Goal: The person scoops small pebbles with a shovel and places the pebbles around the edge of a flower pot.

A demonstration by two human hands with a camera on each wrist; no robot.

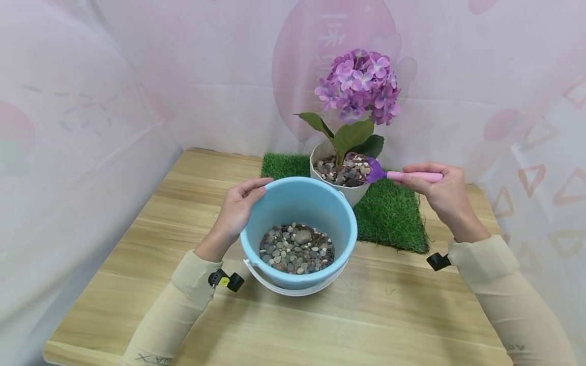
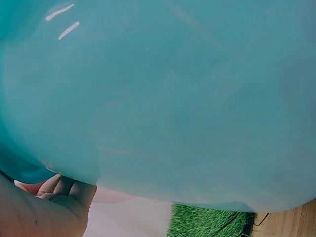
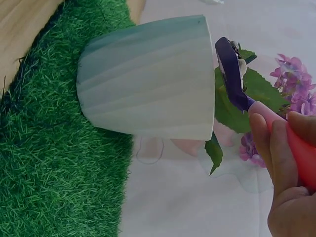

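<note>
At the near side we see the bare wood of the counter [image 1: 348, 320] and two light sleeves [image 1: 157, 310] coming from left and right. Then, in the middle, stands the blue bucket [image 1: 302, 198], with its white handle [image 1: 297, 292] hanging down at the near side. On its bottom we see many small stones [image 1: 293, 254] and one bigger pale one. Of the two hands, the left hand [image 1: 235, 203] grips the bucket at the left of its rim.

Farther and to the right, the right hand [image 1: 439, 188] holds the pink handle of the small shovel [image 1: 391, 175] between thumb and fingers. The shovel's long axis runs from right to left, and its purple blade, loaded with pebbles [image 1: 359, 163], lies to the left of this hand, over the right part of the white pot [image 1: 354, 193]. This relation, blade above pot opening, seems to us the important one; the right hand is much nearer to the pot than the left. In the right wrist view the blade is just above the rim; we cannot tell if it touches the stones in the pot.

The pot stands upright on the green turf mat [image 1: 393, 218], just beyond the bucket. From it rises a purple flower [image 1: 359, 86] with green leaves, and behind all hangs the pale printed cloth [image 1: 220, 76].
</note>
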